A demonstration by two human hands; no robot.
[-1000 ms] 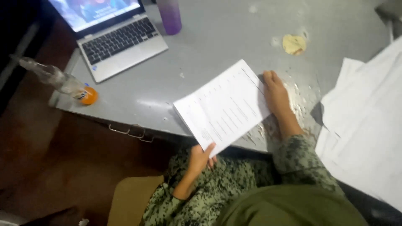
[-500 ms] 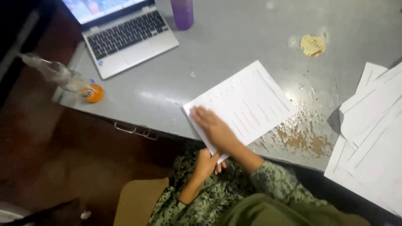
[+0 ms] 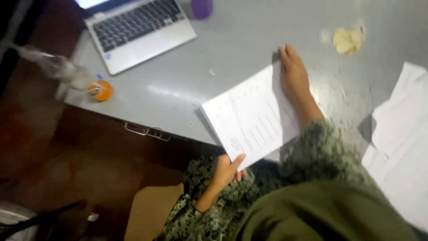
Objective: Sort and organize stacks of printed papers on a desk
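Paper stack point(image 3: 249, 116), white and printed, on grey table point(image 3: 232, 40): near corner pinched between thumb and fingers of left hand point(image 3: 226, 172); right hand point(image 3: 294, 76) flat on far edge, fingers extended. Laptop point(image 3: 138, 31) well beyond fingertips, leftward.

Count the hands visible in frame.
2. The left hand grips the near corner of the printed sheet, below the table edge. The right hand lies flat on the sheet's far edge. No other hands show.
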